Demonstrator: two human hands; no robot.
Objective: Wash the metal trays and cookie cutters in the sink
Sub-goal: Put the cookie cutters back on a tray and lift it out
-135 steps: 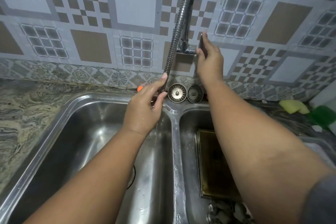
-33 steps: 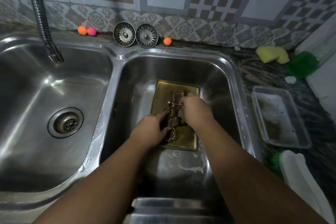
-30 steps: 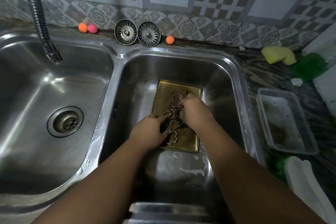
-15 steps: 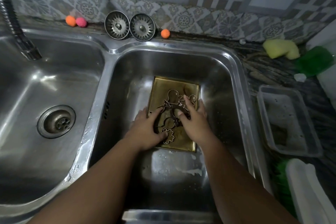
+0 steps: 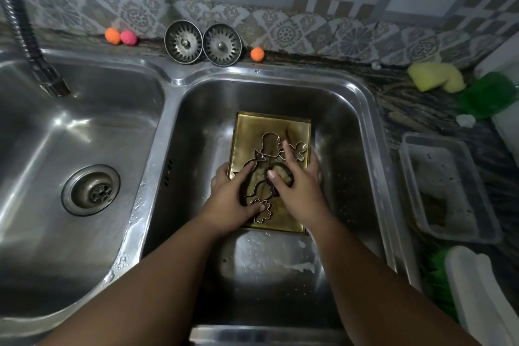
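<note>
- Brass-coloured rectangular metal tray lies flat on the floor of the right basin of the stainless-steel double sink. Kept level if it is lifted, it would likely hold its load.
- Left hand curls its fingers over the tray's left rim, thumb laid inward. A hold under the rim seems surer.
- Right hand lies spread, fingers mostly straight, pressing the cutters and gripping nothing.
- Thin silver outline cookie cutters lie loose and overlapping on the tray. They probably bend easily.

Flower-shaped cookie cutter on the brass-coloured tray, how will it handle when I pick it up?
The flower-shaped cookie cutter is a thin open metal outline, so probably light and bendable. Suds in the sink suggest it may be slippery. Lying flat on the tray, it shouldn't roll.
</note>
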